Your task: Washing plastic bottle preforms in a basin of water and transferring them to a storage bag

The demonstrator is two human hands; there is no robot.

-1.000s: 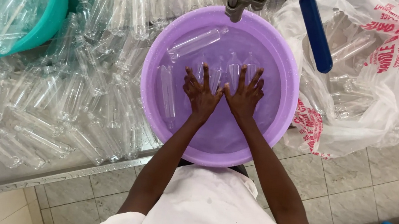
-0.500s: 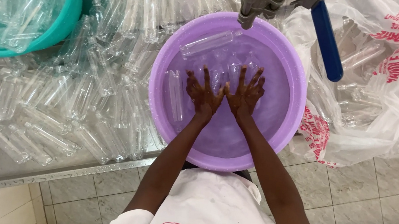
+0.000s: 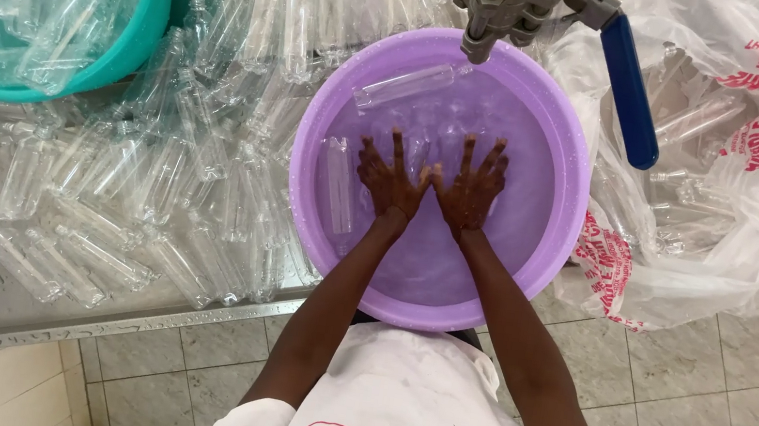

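Purple basin [image 3: 549, 265], left hand [image 3: 392, 180] and right hand [image 3: 471, 188] spread flat, empty, among half-visible submerged clear bottles [image 3: 337, 183].

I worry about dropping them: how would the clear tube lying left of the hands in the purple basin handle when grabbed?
The clear tube is wet, so probably slippery. It looks thin-walled, likely light. Being round, it may roll or drift.

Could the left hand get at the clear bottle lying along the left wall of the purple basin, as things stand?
Probably yes. The left hand lies flat and empty inside the purple basin, and the clear bottle lies just beside its outer edge with nothing between them.
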